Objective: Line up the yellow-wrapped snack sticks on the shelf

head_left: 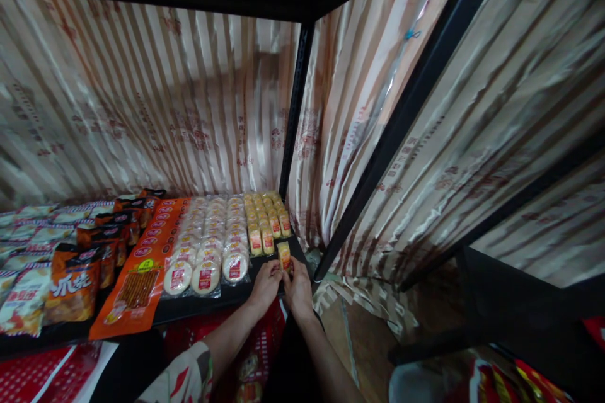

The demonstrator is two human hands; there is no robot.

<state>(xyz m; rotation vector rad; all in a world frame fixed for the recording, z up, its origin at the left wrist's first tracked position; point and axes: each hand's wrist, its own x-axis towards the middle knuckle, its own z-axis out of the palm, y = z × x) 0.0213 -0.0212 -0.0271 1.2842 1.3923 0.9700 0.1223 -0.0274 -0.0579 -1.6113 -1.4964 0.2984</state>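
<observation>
Both my hands meet at the front right corner of a black shelf (198, 310). My left hand (265, 284) and my right hand (297, 283) are closed together on a small yellow snack pack (284, 255) with a red label, standing it upright at the front of two rows of the same yellow packs (265, 220). To the left of these lie rows of round white cakes (208, 245) in clear wrap.
Orange snack bags (137, 289), dark orange bags (75, 283) and pale striped bags (23, 296) fill the shelf's left. Black shelf posts (295, 107) stand close on the right. Striped beige curtain (142, 94) hangs behind. A red basket (258, 352) sits below my arms.
</observation>
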